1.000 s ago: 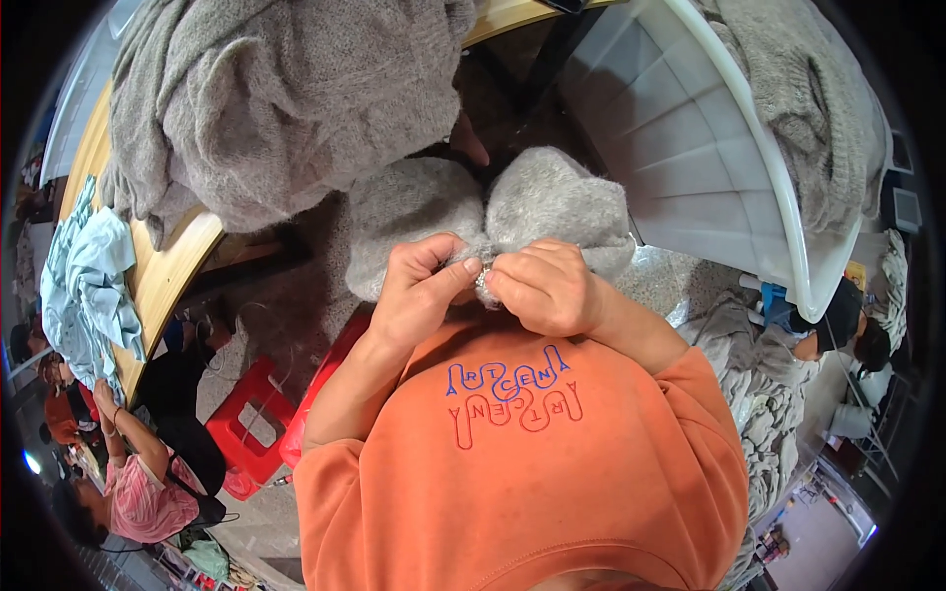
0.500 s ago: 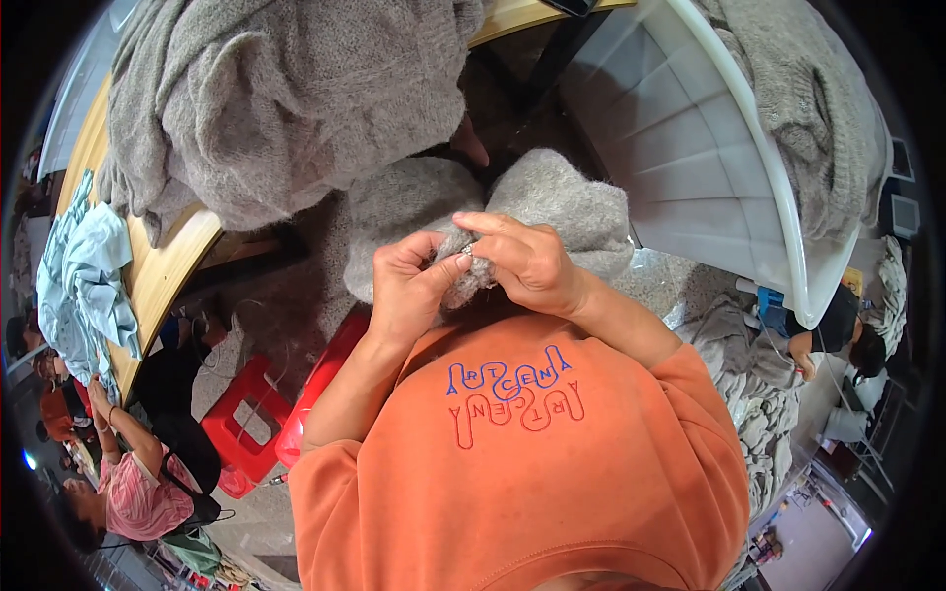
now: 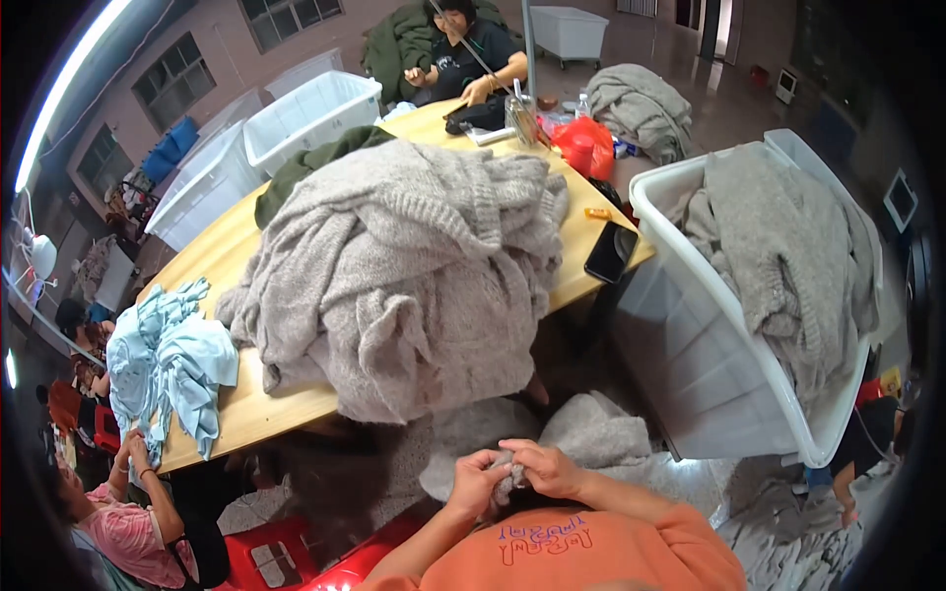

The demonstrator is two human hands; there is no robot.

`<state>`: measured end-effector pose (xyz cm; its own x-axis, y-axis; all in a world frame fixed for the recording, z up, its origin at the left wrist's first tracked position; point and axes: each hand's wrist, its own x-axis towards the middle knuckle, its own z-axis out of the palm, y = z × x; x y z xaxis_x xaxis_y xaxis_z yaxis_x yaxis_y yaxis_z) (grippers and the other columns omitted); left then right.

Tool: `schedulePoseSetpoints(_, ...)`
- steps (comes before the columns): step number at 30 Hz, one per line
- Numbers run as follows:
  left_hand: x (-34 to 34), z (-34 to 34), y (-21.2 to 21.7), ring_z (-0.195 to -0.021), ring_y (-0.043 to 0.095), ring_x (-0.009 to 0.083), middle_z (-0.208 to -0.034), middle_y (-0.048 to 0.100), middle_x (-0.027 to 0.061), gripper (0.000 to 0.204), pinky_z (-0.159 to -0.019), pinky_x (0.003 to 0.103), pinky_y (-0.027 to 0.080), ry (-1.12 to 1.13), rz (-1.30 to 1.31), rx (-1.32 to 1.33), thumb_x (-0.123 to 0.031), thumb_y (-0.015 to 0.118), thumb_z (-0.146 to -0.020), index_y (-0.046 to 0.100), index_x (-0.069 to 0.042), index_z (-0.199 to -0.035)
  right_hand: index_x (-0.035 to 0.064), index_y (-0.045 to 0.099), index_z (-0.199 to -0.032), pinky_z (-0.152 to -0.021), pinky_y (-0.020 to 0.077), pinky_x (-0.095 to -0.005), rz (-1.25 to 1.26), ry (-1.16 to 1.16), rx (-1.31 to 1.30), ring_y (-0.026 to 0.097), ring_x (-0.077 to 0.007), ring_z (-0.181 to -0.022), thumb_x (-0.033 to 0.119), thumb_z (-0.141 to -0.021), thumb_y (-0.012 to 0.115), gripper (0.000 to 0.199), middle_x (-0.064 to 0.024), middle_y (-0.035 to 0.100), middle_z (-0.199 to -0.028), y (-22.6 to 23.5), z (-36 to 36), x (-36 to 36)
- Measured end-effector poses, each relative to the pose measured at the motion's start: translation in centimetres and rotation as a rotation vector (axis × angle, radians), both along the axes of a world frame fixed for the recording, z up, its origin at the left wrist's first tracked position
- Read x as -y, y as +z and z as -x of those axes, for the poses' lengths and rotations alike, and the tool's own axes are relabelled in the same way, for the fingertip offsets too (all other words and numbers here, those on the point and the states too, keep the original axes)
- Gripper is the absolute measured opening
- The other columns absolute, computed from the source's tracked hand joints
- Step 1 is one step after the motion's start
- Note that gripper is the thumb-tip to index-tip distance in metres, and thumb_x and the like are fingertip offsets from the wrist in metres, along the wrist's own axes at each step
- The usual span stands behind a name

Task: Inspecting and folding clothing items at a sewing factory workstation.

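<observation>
Close in front of my orange sweatshirt, my left hand [image 3: 478, 483] and my right hand [image 3: 545, 469] meet with bent fingers. Between them they pinch a small bunched part of a grey knitted garment [image 3: 599, 429]. The rest of this garment spreads beyond my hands over my lap. My fingers cover most of the pinched part, so its details cannot be made out.
A big heap of grey knitwear [image 3: 394, 266] lies on the wooden table [image 3: 286, 406], with light blue garments [image 3: 172, 360] to its left and a phone [image 3: 611, 252] at its right. A white bin [image 3: 680, 345] holds more knitwear. Red stools [image 3: 271, 552] stand lower left; co-workers sit around.
The view has tilted up, bringing the whole table, the far room and a person across the table into sight. Both hands keep their pinch on the grey garment.
</observation>
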<state>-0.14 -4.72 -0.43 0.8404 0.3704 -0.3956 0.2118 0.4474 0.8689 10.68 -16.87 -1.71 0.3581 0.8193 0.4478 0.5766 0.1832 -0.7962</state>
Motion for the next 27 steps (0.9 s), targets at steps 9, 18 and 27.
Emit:
schedulePoseSetpoints(9, -0.1, -0.7, 0.1, -0.055, 0.052, 0.0054, -0.065, 0.060, 0.0022, 0.005, -0.047, 0.020, 0.041, 0.009, -0.160, -0.126, -0.005, 0.063, -0.075, 0.063, -0.001, -0.078, 0.0017, 0.054, -0.081, -0.058, 0.0448, -0.0288, 0.279, -0.042, -0.542, 0.056, -0.0164, -0.065, -0.002, -0.070, 0.050, 0.012, -0.0109, 0.056, -0.072, -1.0, -1.0, -0.1)
schedulePoseSetpoints(18, 1.0, -0.5, -3.0, -0.063, 0.052, 0.0040, -0.066, 0.061, 0.0007, 0.010, -0.055, 0.021, 0.044, 0.040, -0.463, 0.047, -0.010, 0.064, -0.075, 0.064, 0.000, -0.079, 0.0025, 0.059, -0.084, -0.054, 0.0463, -0.0302, 0.326, -0.040, -0.357, 0.059, -0.0178, -0.059, 0.005, -0.071, 0.053, 0.015, -0.0107, 0.060, -0.070, -0.6, -0.5, 0.9)
schedulePoseSetpoints(27, 1.4, -0.9, -3.6, -0.058, 0.048, 0.0034, -0.061, 0.057, -0.0006, 0.013, -0.050, 0.020, 0.041, 0.086, -0.511, -0.025, -0.010, 0.065, -0.077, 0.059, 0.000, -0.071, 0.0027, 0.060, -0.075, -0.052, 0.0464, -0.0299, 0.268, -0.211, -0.070, 0.060, -0.0227, -0.059, 0.002, -0.071, 0.053, 0.008, -0.0118, 0.060, -0.066, -1.6, 0.2, 1.0)
